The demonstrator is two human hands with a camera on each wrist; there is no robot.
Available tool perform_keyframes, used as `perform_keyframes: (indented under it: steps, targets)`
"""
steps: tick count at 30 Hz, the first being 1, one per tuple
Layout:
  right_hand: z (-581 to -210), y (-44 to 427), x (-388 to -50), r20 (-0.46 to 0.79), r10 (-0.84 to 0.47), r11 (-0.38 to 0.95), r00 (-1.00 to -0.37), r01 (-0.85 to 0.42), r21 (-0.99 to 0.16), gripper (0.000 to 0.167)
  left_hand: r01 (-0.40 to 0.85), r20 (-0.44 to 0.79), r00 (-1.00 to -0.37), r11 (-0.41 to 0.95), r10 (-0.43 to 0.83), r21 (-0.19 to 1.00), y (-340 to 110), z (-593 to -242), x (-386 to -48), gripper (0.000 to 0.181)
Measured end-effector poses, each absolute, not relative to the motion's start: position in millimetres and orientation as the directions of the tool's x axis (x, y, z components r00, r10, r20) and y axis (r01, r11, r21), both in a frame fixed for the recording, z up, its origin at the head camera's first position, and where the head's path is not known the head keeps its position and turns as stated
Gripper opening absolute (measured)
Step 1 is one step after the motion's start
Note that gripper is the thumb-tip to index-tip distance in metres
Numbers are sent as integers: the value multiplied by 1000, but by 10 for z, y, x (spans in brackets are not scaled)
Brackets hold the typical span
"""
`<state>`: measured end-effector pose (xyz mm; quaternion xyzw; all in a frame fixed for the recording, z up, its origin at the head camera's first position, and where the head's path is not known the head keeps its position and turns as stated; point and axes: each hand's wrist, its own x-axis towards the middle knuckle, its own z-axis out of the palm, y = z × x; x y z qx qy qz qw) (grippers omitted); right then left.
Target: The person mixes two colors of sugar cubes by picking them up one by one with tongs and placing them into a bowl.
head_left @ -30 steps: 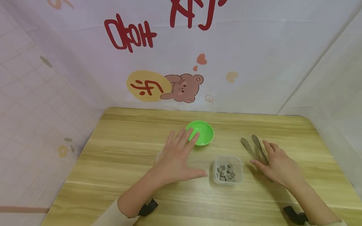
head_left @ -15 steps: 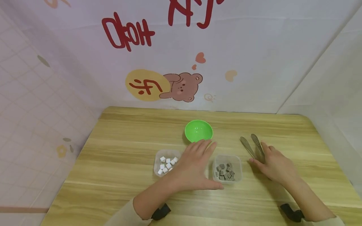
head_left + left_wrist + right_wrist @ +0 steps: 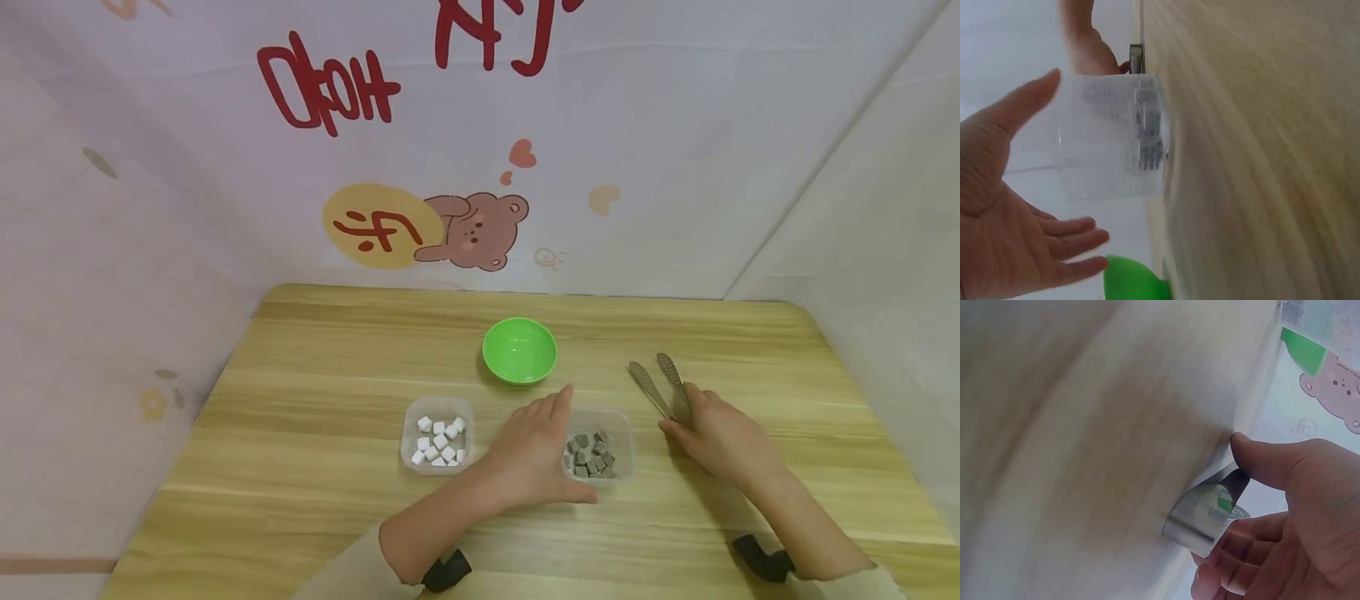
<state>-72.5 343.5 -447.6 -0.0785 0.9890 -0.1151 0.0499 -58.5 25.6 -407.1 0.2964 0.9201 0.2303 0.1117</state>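
Observation:
Metal tongs (image 3: pixel 647 386) lie on the table at the right, their two patterned tips spread apart and pointing away. My right hand (image 3: pixel 726 435) grips them near the bent end (image 3: pixel 1194 519), thumb on one side and fingers curled on the other. Beside a clear plastic box of grey cubes (image 3: pixel 592 457) is my left hand (image 3: pixel 528 454), thumb and fingers spread wide. In the left wrist view that hand (image 3: pixel 1007 231) stands just apart from the clear box (image 3: pixel 1100 140). From the head view it covers the box's left edge.
A second clear box (image 3: pixel 406 454) with several white cubes stands left of my left hand. Behind the boxes sits a green bowl (image 3: pixel 519 350). A printed cloth wall (image 3: pixel 637 100) rises at the table's (image 3: pixel 315 350) back edge.
My left hand has moved right, off the white cubes' box and past the front of the bowl, to the grey cubes' box. The right hand stays at the tongs, which have not visibly moved.

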Motion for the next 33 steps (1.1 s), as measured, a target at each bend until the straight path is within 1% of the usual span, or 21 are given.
perform_keyframes:
  steps: [5,14,19,24,28,33]
  targets:
    - [-4464,3407,-720,-83,-162,962,-983,-138,-236,77,449,-132,-816,762,563,467,313,-4128,-583,128]
    - [-4446,3402,-695,-76,-153,962,-985,-131,-237,75,408,-187,-813,769,551,491,354,-4186,-618,108]
    - [-4457,3418,-690,-57,-143,956,-988,-123,-267,65,402,-185,-815,766,549,502,370,-4213,-629,100]
    - [-4466,3437,-676,-27,-133,952,-991,-120,-282,59,388,-177,-819,754,546,531,379,-4210,-630,94]
    - [-4466,3445,-659,-11,-121,945,-993,-112,-308,56,381,-165,-818,734,551,562,388,-4196,-622,91]
    - [-4455,3462,-628,16,-107,930,-994,-105,-351,55,346,-169,-821,709,546,614,409,-4177,-608,95]
